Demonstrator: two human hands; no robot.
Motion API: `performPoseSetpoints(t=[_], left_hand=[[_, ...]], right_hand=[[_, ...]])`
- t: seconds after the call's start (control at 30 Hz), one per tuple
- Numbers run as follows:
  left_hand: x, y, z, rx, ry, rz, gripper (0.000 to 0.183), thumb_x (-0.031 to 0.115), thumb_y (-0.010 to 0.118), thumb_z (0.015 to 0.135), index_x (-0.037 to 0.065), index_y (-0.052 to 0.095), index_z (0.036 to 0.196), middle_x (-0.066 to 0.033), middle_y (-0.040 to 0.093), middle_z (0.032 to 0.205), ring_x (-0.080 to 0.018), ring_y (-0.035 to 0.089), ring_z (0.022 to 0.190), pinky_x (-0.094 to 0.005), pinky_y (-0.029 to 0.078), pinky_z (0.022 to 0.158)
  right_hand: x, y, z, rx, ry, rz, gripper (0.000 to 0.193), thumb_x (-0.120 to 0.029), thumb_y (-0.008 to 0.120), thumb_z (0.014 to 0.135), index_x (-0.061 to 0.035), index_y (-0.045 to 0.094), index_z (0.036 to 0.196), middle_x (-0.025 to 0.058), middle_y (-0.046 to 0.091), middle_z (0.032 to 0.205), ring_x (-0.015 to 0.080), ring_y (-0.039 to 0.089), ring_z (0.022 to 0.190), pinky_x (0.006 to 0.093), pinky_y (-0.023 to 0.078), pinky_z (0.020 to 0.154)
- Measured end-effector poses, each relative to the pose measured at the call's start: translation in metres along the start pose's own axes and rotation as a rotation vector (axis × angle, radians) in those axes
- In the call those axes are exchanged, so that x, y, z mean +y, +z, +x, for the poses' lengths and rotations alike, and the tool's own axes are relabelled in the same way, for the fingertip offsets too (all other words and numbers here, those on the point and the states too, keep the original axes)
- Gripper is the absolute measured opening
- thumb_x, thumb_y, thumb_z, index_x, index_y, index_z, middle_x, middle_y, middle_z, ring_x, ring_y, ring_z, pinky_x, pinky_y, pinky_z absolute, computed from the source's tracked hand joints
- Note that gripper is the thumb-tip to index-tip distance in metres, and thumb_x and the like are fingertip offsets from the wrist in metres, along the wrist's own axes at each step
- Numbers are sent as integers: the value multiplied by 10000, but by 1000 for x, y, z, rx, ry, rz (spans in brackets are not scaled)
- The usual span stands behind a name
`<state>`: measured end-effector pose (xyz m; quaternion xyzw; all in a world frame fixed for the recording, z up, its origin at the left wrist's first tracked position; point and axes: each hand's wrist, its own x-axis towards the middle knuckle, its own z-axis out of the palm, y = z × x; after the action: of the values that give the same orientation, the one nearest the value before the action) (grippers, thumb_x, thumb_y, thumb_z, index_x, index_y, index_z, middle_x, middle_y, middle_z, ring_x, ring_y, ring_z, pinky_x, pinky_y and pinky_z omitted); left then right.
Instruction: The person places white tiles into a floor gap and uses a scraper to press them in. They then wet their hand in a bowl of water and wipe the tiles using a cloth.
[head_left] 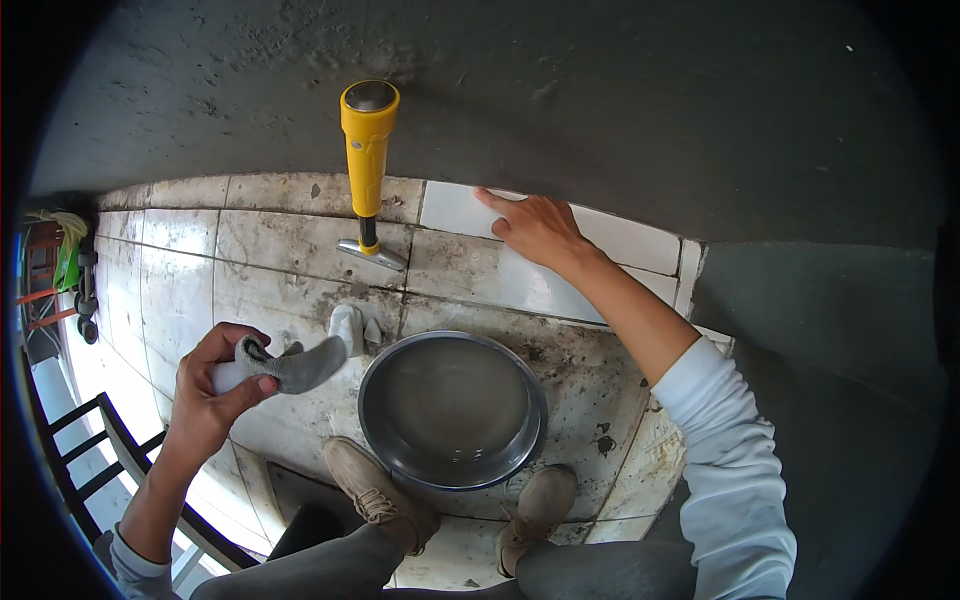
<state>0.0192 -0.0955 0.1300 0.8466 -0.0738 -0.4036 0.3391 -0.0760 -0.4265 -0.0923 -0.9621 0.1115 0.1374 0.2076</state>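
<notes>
My left hand (212, 392) is closed around a grey knitted cloth (300, 368), sock-like, with a white part showing beside the palm. Its loose end hangs out to the right, above the tiled floor. My right hand (540, 228) reaches to the foot of the wall, index finger stretched onto a clean white tile (450, 208) and thumb held apart. Nothing shows in that hand; its other fingers are partly hidden. Between my hands, nearer to me, a round metal basin (374, 452) holds cloudy greyish water.
A yellow-handled hammer (366, 165) stands handle-up on the stained tile floor (270, 245) near the dark wall (620, 110). Small white pieces (347, 328) lie left of the basin. My shoes (362, 480) are close to it. A black metal frame (110, 440) stands at the left.
</notes>
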Motion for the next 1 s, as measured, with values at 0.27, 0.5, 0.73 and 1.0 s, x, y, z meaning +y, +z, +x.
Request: performPoseSetpoints(t=[0.27,0.5,0.73,1.0], left_hand=[[-12,-5,-6,53,4,-23,325,64,731,738,20,570,1017,-7,586,832,-67,531,750,-210,433,713],[-3,-4,-12,14,53,2,331,49,734,734,21,572,1021,7,581,807,-47,509,735,-194,399,645],[-30,-15,-4,54,22,27,316,23,719,735,18,571,1014,-2,581,818,-54,519,761,-209,424,669],[-12,-13,-3,35,42,58,312,17,715,741,15,570,1018,-7,583,827,-58,523,768,-209,426,702]], right_hand=[[18,-13,-15,-132,95,112,519,-199,480,854,-333,459,1354,149,625,731,266,619,716,403,502,749],[0,-10,-1,-131,30,97,489,-173,472,849,-344,519,1305,138,612,692,266,599,650,393,498,709],[5,-5,-5,-33,-11,92,497,-129,457,849,-360,539,1282,122,604,669,265,572,604,398,490,670],[23,-6,-20,-99,-28,98,561,-54,450,825,-366,535,1283,134,574,642,263,579,604,403,508,696]])
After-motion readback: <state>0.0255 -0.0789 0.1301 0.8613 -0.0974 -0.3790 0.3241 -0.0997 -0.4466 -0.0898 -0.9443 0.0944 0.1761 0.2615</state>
